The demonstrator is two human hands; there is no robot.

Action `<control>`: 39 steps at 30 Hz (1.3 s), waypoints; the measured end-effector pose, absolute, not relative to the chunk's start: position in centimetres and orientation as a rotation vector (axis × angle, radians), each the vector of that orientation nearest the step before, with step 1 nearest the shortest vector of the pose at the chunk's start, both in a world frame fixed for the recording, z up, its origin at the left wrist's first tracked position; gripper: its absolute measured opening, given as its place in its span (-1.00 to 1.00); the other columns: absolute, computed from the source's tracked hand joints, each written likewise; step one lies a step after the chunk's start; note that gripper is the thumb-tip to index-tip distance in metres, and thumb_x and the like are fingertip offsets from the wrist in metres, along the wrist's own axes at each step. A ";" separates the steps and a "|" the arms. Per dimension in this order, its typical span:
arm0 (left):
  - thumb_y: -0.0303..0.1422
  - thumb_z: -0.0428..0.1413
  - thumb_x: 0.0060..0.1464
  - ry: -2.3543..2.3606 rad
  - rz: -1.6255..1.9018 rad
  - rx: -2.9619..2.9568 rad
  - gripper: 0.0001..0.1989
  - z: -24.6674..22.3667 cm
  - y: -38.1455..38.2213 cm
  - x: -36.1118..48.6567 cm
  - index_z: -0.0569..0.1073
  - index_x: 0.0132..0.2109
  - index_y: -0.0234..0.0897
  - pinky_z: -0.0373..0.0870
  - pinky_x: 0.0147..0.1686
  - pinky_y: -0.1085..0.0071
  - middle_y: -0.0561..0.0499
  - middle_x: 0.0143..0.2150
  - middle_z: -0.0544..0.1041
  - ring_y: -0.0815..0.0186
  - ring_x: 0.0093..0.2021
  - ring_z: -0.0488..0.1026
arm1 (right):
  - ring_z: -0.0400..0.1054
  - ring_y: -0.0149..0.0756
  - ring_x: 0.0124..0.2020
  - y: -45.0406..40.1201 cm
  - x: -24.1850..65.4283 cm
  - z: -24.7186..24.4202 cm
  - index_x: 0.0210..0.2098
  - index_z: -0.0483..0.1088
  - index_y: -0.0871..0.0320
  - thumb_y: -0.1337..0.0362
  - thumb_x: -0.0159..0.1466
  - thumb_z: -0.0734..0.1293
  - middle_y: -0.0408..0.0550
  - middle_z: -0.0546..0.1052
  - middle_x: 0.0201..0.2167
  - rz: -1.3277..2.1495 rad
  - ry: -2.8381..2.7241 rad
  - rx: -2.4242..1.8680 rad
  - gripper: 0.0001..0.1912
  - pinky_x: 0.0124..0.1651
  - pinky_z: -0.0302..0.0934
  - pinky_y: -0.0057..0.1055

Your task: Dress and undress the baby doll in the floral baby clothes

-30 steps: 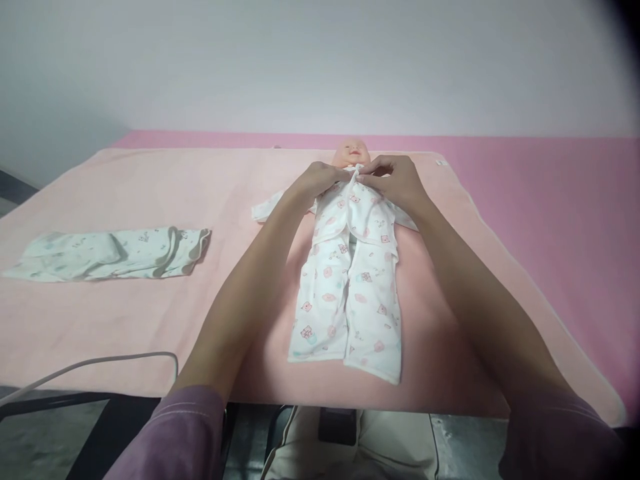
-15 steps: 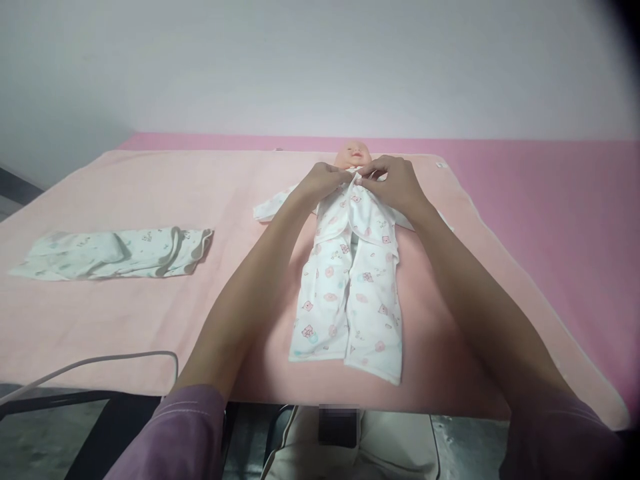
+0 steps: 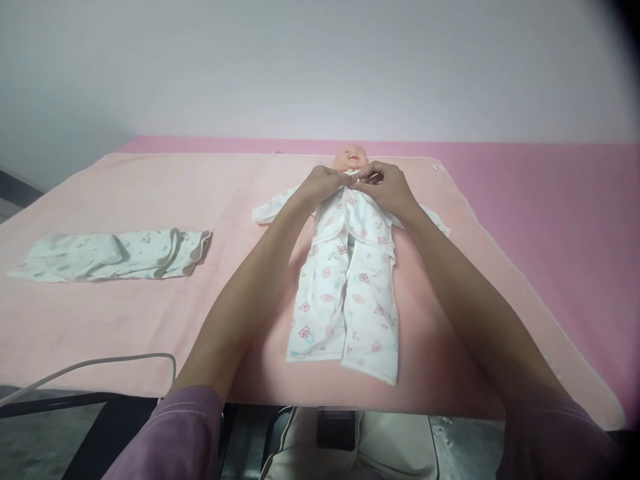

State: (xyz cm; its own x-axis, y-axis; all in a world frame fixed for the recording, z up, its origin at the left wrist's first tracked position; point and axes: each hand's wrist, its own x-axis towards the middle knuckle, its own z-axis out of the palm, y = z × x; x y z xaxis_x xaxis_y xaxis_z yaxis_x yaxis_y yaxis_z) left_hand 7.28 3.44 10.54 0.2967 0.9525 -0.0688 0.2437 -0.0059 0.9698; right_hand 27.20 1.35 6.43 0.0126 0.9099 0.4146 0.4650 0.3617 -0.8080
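Note:
A baby doll [image 3: 351,157] lies on its back with its head toward the wall. It wears a white printed baby jacket [image 3: 367,223] over matching white trousers [image 3: 370,313]; the sleeves spread out to both sides. Just below the doll's chin, my left hand [image 3: 323,183] pinches the jacket's neckline with thumb and fingers. Close against it, my right hand [image 3: 390,187] also pinches the cloth at the collar, fingertips nearly meeting the left ones. Whatever fastener may lie between the fingertips is hidden.
Folded white printed cloth with brown trim [image 3: 117,255] lies at the left. A peach blanket [image 3: 240,267] covers much of the pink table surface [image 3: 560,220]. A pale cable [image 3: 100,361] crosses the front left edge. Behind stands a plain wall [image 3: 320,67].
The raised collar edge between my fingertips now sits lower and flatter, and my hands have drawn closer together. The whole view has shifted slightly.

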 end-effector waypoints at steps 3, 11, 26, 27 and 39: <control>-0.29 0.47 -0.04 1.108 0.816 1.397 -0.74 9.7 4.6 7.1 0.55 -0.41 -0.27 0.35 -0.31 0.30 -0.03 -0.47 0.49 0.21 -0.36 0.49 | 0.52 -0.15 -0.17 1.7 27.5 6.0 -0.17 0.57 -0.01 -0.12 0.15 0.68 -0.07 0.63 -0.23 0.601 -1.621 -1.248 -0.54 -0.03 0.52 -0.16; -0.12 0.40 0.19 1.125 0.799 1.467 -0.64 9.1 5.3 6.5 0.51 -0.38 -0.26 0.30 -0.33 0.32 -0.02 -0.48 0.43 0.24 -0.38 0.43 | 0.58 -0.03 0.12 1.4 29.0 6.2 -0.03 0.65 -0.05 -0.23 0.19 0.65 -0.01 0.71 0.02 0.931 -1.542 -1.099 -0.47 0.24 0.50 -0.06; -0.34 0.32 0.25 1.187 0.899 1.760 -0.88 8.2 6.0 6.6 0.53 -0.13 -0.20 0.35 -0.21 0.30 0.01 -0.30 0.53 0.22 -0.27 0.48 | 0.49 -0.14 -0.10 2.0 28.7 7.4 -0.06 0.57 0.06 0.15 0.34 0.53 0.05 0.61 0.16 0.467 -1.601 -1.485 -0.77 0.14 0.46 -0.08; -0.35 0.31 0.26 1.200 0.933 1.816 -0.86 8.2 6.2 6.6 0.54 -0.07 -0.18 0.36 -0.18 0.30 0.00 -0.25 0.55 0.22 -0.24 0.49 | 0.48 -0.13 -0.10 2.4 28.9 7.7 -0.04 0.58 0.07 0.17 0.34 0.53 0.07 0.62 0.15 0.481 -1.619 -1.511 -0.77 0.13 0.45 -0.08; -0.36 0.23 0.26 1.151 1.096 2.157 -0.94 7.2 9.1 8.1 0.62 -0.19 -0.20 0.42 0.07 0.24 -0.04 -0.12 0.71 0.14 -0.06 0.59 | 0.45 -0.14 -0.11 5.4 29.1 7.4 -0.13 0.59 0.06 0.07 0.23 0.58 0.00 0.65 -0.04 0.599 -1.606 -1.387 -0.70 0.04 0.41 -0.20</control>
